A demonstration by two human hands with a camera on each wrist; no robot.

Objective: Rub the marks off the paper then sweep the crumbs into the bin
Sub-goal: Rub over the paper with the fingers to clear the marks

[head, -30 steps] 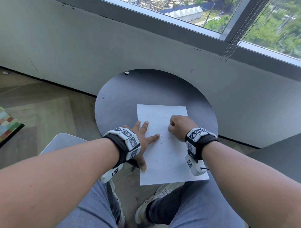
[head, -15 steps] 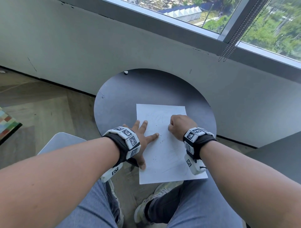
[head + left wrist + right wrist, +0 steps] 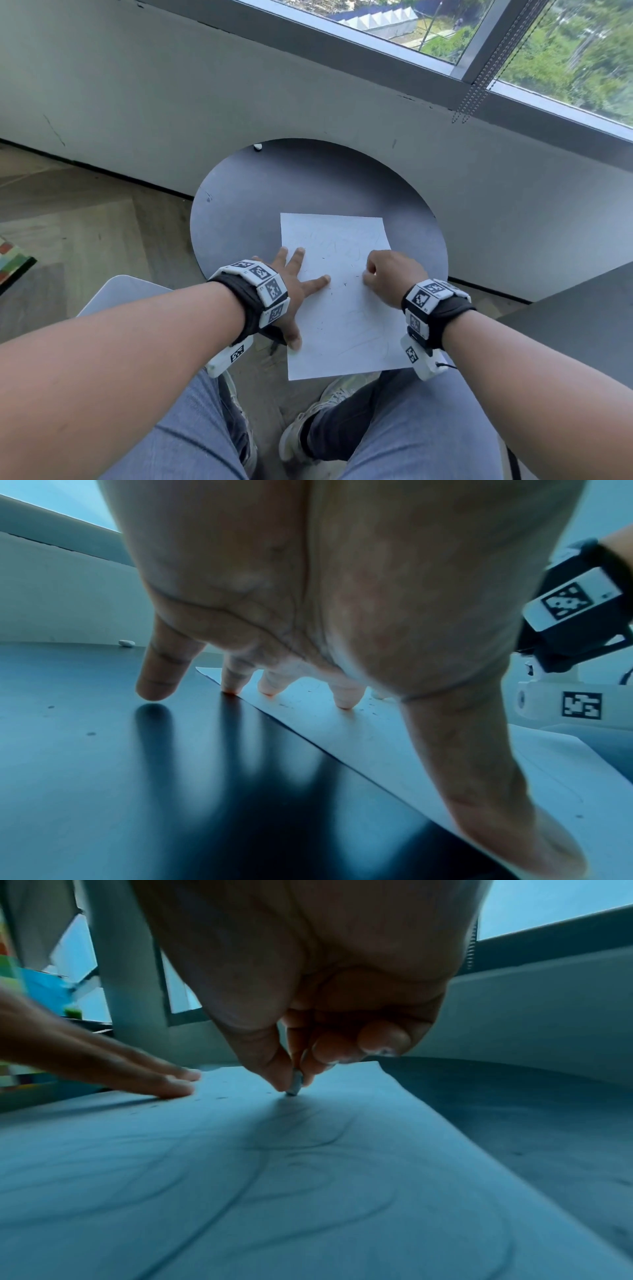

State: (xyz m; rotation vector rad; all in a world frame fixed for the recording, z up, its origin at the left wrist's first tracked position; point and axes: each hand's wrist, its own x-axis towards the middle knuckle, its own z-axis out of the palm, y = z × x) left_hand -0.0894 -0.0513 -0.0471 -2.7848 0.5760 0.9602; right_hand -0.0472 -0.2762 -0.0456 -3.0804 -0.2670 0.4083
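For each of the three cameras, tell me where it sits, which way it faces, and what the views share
Head: worn on the head, looks forward and down at the round table and paper; both forearms, left hand, right hand, knees show.
Left wrist: under the left wrist, looks along spread fingers pressing the paper.
Right wrist: under the right wrist, looks along fingers pinching an eraser.
Shared: the paper in all three; the small white bit in the head and left wrist views.
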